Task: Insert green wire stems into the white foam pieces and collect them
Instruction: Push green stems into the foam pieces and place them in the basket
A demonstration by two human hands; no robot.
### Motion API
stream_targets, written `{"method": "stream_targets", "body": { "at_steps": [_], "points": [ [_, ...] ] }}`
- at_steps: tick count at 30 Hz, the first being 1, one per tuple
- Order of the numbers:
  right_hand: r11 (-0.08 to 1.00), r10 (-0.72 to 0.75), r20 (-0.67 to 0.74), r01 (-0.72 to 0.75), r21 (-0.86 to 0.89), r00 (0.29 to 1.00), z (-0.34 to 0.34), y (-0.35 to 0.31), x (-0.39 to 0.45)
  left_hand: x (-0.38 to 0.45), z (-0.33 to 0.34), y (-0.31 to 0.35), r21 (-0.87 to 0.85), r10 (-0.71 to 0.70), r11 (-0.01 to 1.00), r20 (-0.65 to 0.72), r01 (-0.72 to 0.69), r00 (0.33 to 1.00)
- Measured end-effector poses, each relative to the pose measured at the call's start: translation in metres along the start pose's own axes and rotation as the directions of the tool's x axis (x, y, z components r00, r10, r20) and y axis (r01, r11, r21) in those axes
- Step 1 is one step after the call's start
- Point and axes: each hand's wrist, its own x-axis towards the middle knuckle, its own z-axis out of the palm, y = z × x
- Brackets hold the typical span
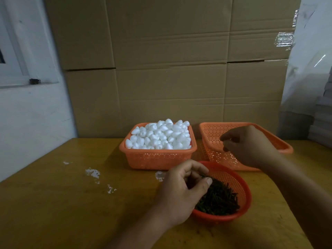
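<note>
A square orange basket (158,159) at the table's middle is heaped with white foam pieces (159,135). To its right stands a second orange basket (213,141), tilted, with nothing showing inside it. In front, a round red basket (240,187) holds a pile of dark green wire stems (219,198). My left hand (181,191) reaches into the round basket's left side, thumb and curled fingers pinching a few stems. My right hand (249,146) hovers over the right orange basket with fingers loosely curled, thumb and fingertips apart, nothing visible between them.
The baskets sit on a yellow wooden table (71,203) with white scuff marks (92,173) left of centre. Stacked cardboard boxes (170,69) form a wall right behind the baskets. A white wall (27,114) is at the left, plastic-wrapped goods (309,78) at the right.
</note>
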Motion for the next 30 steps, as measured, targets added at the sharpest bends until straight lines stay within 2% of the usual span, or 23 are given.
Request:
{"method": "stream_targets", "body": {
  "at_steps": [4,11,17,21,27,30],
  "points": [
    [0.993,-0.103,-0.006,0.103,0.060,0.995,-0.001,-0.012,-0.041,-0.001,0.002,0.001,-0.012,0.012,1.000,0.000,-0.012,1.000],
    [0.984,-0.138,-0.042,0.142,0.103,0.989,0.008,-0.019,-0.073,0.001,0.006,0.004,0.026,0.029,0.999,-0.035,-0.028,0.999],
    [0.982,-0.133,-0.035,0.137,0.130,0.990,0.013,-0.018,-0.075,0.040,-0.024,0.002,0.157,-0.019,0.986,-0.179,0.047,0.984],
    [0.980,-0.151,-0.044,0.156,0.120,0.987,0.018,-0.019,-0.076,0.086,-0.057,-0.008,0.404,-0.017,0.906,-0.255,0.123,0.967],
    [0.981,-0.172,-0.061,0.177,0.078,0.983,0.021,-0.016,-0.076,0.143,-0.071,-0.015,0.644,0.015,0.757,-0.187,0.111,0.982],
    [0.981,-0.188,-0.078,0.190,0.028,0.979,0.024,-0.013,-0.076,0.159,-0.063,-0.020,0.747,0.036,0.663,-0.095,0.047,0.995]
  ]
}}
